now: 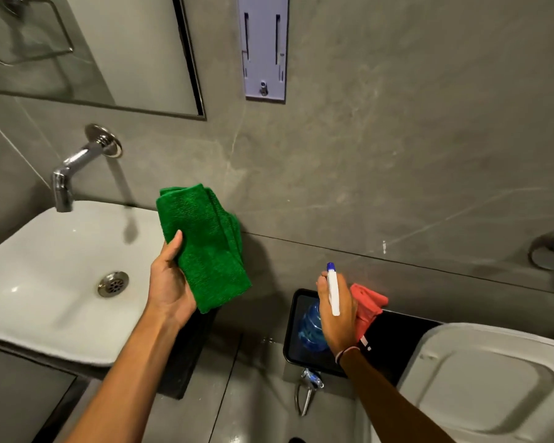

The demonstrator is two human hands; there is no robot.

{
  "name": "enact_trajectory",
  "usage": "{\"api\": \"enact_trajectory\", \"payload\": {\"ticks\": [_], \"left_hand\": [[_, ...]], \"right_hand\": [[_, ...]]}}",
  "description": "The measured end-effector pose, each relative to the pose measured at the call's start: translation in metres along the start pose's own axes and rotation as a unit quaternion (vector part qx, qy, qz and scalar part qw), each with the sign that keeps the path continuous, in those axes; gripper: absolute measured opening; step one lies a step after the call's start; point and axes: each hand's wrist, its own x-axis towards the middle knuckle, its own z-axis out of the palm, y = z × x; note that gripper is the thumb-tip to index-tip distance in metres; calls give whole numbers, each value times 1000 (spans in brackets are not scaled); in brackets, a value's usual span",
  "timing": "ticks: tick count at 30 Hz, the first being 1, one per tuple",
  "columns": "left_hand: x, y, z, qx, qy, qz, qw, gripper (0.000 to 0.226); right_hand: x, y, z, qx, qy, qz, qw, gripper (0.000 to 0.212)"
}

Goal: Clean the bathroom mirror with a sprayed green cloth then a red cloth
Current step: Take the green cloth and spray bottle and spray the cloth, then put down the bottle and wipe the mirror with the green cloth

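Note:
My left hand (170, 282) holds a folded green cloth (205, 244) up in front of the grey wall, just right of the basin. My right hand (339, 311) grips a spray bottle (314, 327) with a blue body and a white trigger head, its blue nozzle tip pointing up and away. The bottle is over a black ledge (394, 337). A red cloth (367, 305) lies on that ledge, partly hidden behind my right hand. The mirror (109, 49) with a dark frame hangs at the upper left.
A white basin (61, 282) with a chrome wall tap (77, 164) fills the left. A white toilet lid (493, 385) is at the lower right. A white wall bracket (264, 46) hangs right of the mirror. A chrome hose valve (309, 388) sits below the ledge.

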Motion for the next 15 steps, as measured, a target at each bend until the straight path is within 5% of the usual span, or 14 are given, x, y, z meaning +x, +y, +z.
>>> {"api": "enact_trajectory", "payload": {"ticks": [4, 9, 15], "left_hand": [[6, -9, -3, -3, 12, -2, 1000, 53], [13, -17, -2, 4, 19, 2, 1000, 54], [17, -19, -2, 15, 32, 29, 999, 52]], "right_hand": [[-7, 13, 7, -26, 23, -87, 996, 26], [-8, 43, 26, 13, -52, 3, 999, 22], [21, 36, 46, 53, -48, 22, 997, 18]]}}
